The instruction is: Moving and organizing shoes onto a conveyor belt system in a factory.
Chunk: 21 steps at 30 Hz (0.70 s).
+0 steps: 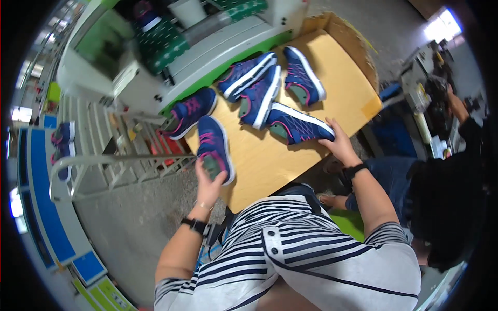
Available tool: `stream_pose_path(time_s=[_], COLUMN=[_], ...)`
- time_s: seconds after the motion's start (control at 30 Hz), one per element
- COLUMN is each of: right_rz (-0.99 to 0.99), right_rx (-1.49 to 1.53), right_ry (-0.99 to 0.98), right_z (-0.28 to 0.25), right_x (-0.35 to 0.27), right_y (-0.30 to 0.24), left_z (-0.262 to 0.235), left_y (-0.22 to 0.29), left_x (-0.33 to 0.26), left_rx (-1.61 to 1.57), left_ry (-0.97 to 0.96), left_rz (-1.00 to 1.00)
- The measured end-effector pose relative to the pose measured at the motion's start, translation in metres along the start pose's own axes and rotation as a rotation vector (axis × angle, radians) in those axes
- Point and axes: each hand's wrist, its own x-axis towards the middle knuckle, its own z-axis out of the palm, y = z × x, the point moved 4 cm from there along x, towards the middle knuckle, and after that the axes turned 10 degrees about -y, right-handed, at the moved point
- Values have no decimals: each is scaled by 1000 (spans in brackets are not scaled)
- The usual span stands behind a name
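Several navy sneakers with pink laces and white soles lie on a tan wooden table. My left hand grips the heel of the nearest sneaker at the table's left edge. My right hand rests on the toe end of another sneaker lying on its side near the right edge. Three more sneakers sit further back in a cluster, and one lies at the back left. Both wrists wear dark bands.
A white metal rack stands left of the table, with more navy sneakers at its far side. A white and green machine sits behind the table. A person in dark clothes sits at my right. Blue panels line the left.
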Motion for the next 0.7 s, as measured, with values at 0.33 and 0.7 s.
stream_pose_path(time_s=[0.33,0.7], right_rz=[-190,-366], right_rx=[179,140], right_ry=[-86,-444], right_z=[-47,193], right_x=[3,54], right_y=[-222,-193], left_z=[3,-52], left_y=[95,104], left_x=[-12,-45], left_rx=[247,-704], left_ry=[-289,-26], left_rz=[358,107])
